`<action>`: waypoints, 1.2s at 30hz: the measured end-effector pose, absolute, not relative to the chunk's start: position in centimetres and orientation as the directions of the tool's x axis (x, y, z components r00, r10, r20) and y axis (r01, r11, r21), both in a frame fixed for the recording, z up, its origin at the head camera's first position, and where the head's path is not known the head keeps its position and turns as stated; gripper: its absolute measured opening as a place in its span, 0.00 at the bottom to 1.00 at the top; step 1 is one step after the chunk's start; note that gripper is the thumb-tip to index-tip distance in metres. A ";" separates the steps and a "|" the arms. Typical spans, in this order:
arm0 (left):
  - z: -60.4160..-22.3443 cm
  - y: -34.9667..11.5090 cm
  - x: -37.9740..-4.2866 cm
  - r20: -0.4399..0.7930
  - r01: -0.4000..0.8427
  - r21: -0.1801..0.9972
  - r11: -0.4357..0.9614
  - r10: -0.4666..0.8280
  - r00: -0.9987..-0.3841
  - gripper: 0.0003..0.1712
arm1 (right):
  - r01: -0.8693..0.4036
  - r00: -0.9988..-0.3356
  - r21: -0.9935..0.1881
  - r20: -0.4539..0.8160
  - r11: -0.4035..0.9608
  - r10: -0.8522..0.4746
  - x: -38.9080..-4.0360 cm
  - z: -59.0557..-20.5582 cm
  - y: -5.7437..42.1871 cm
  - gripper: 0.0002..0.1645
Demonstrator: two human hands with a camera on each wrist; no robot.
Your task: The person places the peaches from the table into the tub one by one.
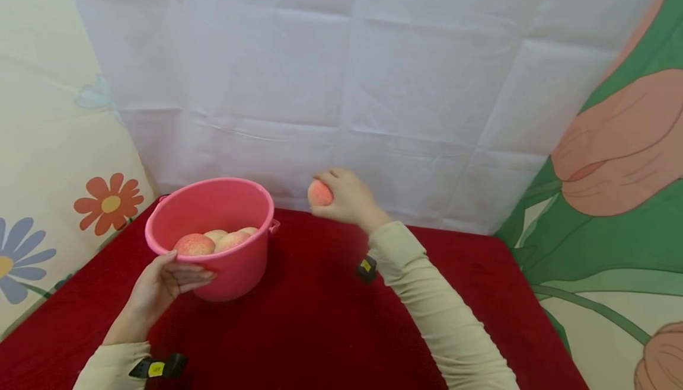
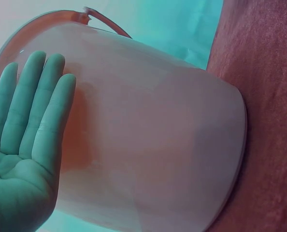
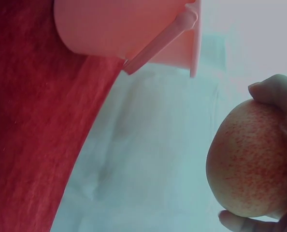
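Observation:
A pink bucket [image 1: 235, 271] stands on the left of the red cloth, with several peaches [image 1: 195, 244] of yellow and red-speckled skin inside. My left hand [image 1: 160, 286] is at the bucket's near left side, thumb by the rim and fingers lying along the outer wall. Those fingers [image 2: 32, 104] look straight in the left wrist view; whether they press the wall I cannot tell. To the right of the bucket, my right hand [image 1: 349, 197] holds another peach [image 3: 252, 159] above the table's back edge, thumb and fingers curled around it.
The table wears a red cloth [image 1: 320, 331]. A white sheet [image 1: 416, 82] hangs behind it, with flower-printed cloths [image 1: 603, 212] at both sides. The bucket's handle [image 3: 160, 41] hangs down on the side facing my right hand.

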State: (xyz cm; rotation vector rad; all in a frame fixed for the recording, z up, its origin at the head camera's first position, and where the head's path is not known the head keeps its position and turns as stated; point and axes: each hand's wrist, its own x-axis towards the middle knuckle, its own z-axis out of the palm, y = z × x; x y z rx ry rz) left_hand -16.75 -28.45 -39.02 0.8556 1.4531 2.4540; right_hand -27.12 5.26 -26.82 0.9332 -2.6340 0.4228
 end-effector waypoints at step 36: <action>-39.2 -28.6 -16.8 0.400 0.148 0.843 -0.517 0.418 -0.816 0.41 | -0.668 -0.735 -0.146 0.287 0.730 -0.615 -26.8 -25.9 -1.4 0.36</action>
